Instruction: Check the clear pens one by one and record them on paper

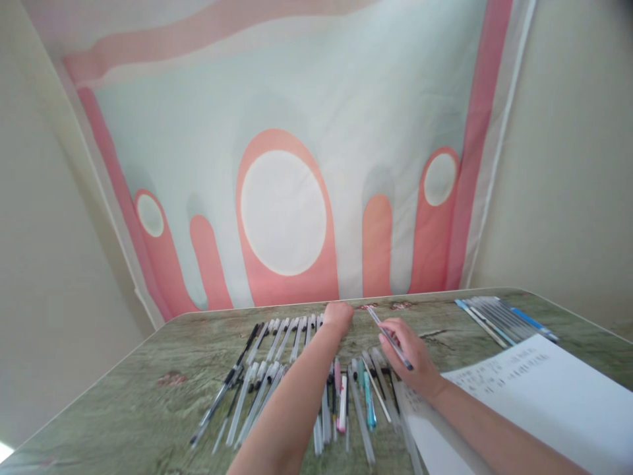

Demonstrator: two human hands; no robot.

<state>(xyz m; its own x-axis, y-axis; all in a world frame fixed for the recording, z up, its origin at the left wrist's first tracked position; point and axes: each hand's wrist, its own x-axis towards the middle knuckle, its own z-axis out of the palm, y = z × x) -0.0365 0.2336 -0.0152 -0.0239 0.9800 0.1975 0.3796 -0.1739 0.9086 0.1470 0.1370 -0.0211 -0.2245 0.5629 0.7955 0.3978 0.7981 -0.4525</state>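
My left hand point(338, 315) reaches to the far side of the table, closed in a fist at the top of a row of pens point(277, 343); what it grips, if anything, is hidden. My right hand point(413, 356) holds a grey pen point(388, 337) between its fingers, tilted with one end up and to the left. Below both hands several pens point(346, 402) lie side by side on the green tabletop point(148, 389), most clear with black or white caps, one pink, one teal.
A white sheet of paper point(544, 396) with printed lines lies at the right. Another bundle of pens point(499, 318) sits at the far right corner. A pink and pale blue cloth point(281, 165) hangs on the wall behind the table.
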